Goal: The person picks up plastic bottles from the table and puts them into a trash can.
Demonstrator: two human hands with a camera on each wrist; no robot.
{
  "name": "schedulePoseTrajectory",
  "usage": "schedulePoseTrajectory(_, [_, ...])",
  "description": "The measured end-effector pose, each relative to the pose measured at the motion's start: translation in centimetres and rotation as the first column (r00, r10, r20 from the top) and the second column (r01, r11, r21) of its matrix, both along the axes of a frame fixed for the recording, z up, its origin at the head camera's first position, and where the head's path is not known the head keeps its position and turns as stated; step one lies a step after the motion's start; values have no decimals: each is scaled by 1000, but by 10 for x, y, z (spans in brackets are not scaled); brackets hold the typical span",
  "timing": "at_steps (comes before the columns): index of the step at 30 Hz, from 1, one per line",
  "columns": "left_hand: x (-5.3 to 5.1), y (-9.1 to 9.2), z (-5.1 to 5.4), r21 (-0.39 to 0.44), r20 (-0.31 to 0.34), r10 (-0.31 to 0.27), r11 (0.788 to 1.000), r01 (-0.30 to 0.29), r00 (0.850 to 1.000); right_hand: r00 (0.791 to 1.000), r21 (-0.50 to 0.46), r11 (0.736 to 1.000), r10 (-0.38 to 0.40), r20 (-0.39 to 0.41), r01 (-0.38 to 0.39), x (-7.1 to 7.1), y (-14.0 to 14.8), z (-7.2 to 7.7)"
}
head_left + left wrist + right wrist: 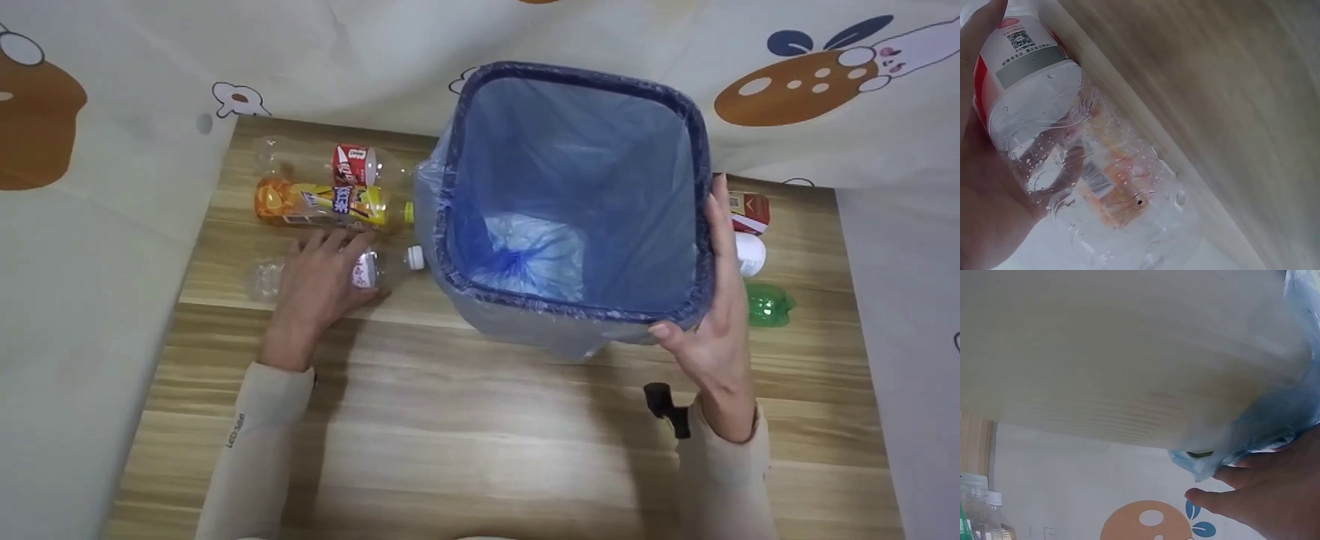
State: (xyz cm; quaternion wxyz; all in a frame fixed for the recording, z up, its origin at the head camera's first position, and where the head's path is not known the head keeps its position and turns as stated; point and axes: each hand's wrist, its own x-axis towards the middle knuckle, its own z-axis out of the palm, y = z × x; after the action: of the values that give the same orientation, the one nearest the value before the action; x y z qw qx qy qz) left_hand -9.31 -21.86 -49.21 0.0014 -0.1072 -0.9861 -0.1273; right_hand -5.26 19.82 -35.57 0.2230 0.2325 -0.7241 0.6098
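My left hand [319, 277] curls around a clear plastic bottle [365, 270] with a white cap, which lies on its side at the left of the table. In the left wrist view the thumb wraps the bottle's label [1024, 48], and water drops cling to its wall. A trash bin [585, 165] lined with a blue plastic bag [1280, 413] is in the middle, its mouth tilted toward me. My right hand [716, 322] grips the bin's right side, thumb at the near corner and fingers along the outer wall. Only the bag's gathered bottom shows inside.
Behind the left hand lie an orange-and-yellow drink bottle [322, 202] and a clear bottle with a red label [354, 165]. Right of the bin are a red box [750, 212], a white container [750, 253] and a green bottle [769, 305]. A patterned cloth [360, 60] hangs behind the table.
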Motion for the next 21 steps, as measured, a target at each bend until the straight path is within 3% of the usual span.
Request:
schedulePoseTrajectory(6, [1, 0, 1, -9, -5, -14, 1000, 14, 1000, 999, 42, 999, -26, 20, 25, 2, 0, 1])
schedulePoseTrajectory(14, [7, 1, 2, -21, -7, -34, 999, 34, 999, 997, 38, 999, 17, 70, -20, 8, -4, 14])
schedulePoseTrajectory(21, [14, -1, 19, -30, 44, -26, 999, 27, 999, 998, 64, 998, 4, 69, -8, 7, 0, 13])
